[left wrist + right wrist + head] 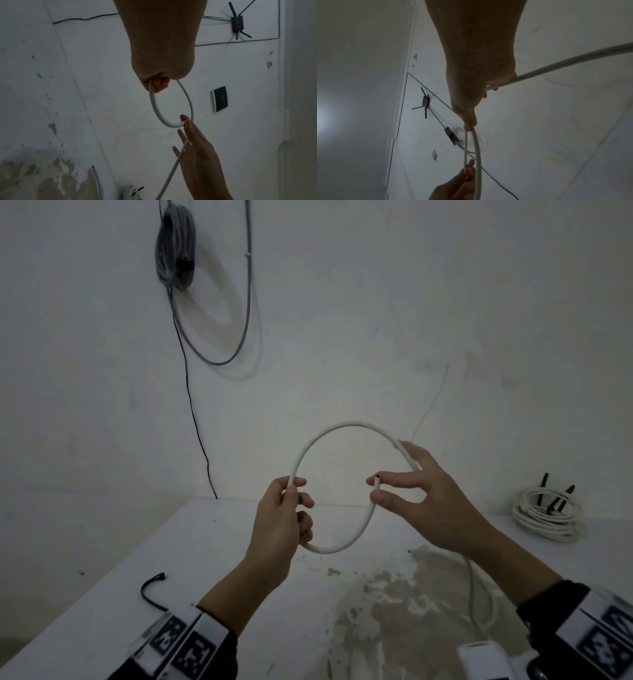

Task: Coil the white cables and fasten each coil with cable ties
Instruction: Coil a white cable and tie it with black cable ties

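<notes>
White cable's (479,594) trailing length behind the right forearm (507,559).

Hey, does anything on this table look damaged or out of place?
Yes. The table surface is worn near the front: a brownish patch of flaked coating spreads below the right hand. A loose black cable tie lies curled near the left edge.

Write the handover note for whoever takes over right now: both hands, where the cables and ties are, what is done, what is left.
Left hand grips the thick white cable at the loop's left side.
Right hand pinches the cable's cut end; the rest trails under that hand down to the white table.
Done: one loop formed; a finished white cable coil with black ties lies at the table's far right.
Left: wind the remaining length and tie it. A loose black cable tie lies near left.
</notes>
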`<state>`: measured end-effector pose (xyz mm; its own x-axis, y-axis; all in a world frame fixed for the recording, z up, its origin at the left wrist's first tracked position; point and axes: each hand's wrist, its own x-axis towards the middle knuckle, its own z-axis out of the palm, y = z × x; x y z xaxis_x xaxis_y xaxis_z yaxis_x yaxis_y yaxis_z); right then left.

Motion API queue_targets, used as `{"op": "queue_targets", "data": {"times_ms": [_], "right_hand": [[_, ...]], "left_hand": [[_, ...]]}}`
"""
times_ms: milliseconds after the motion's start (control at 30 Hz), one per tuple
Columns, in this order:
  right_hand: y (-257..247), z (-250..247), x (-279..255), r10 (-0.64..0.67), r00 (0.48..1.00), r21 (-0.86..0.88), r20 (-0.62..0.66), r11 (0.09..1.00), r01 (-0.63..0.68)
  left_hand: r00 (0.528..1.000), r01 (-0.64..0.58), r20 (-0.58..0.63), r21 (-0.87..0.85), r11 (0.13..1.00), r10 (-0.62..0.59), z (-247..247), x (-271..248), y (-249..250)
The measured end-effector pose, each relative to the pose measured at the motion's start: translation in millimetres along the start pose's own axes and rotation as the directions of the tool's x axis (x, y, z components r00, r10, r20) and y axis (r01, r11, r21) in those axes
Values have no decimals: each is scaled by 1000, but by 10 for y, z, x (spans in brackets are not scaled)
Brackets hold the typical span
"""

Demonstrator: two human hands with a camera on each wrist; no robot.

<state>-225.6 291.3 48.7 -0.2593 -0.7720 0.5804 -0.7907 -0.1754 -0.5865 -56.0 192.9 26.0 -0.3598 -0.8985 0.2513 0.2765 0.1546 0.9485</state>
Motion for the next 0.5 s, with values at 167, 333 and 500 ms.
{"op": "queue_targets", "data": {"times_ms": [167,333,500], "right_hand": [[58,1,15,-94,994,-154,-51,984,85],[68,17,17,-96,984,85,-152,990,109],[31,121,-40,-87,991,70,106,994,80]], "left_hand": [[999,-8,36,111,994,4,-81,-7,-6],[985,159,34,174,972,-167,-162,36,-58],[953,-301,238,705,642,186,-168,25,-56]]}}
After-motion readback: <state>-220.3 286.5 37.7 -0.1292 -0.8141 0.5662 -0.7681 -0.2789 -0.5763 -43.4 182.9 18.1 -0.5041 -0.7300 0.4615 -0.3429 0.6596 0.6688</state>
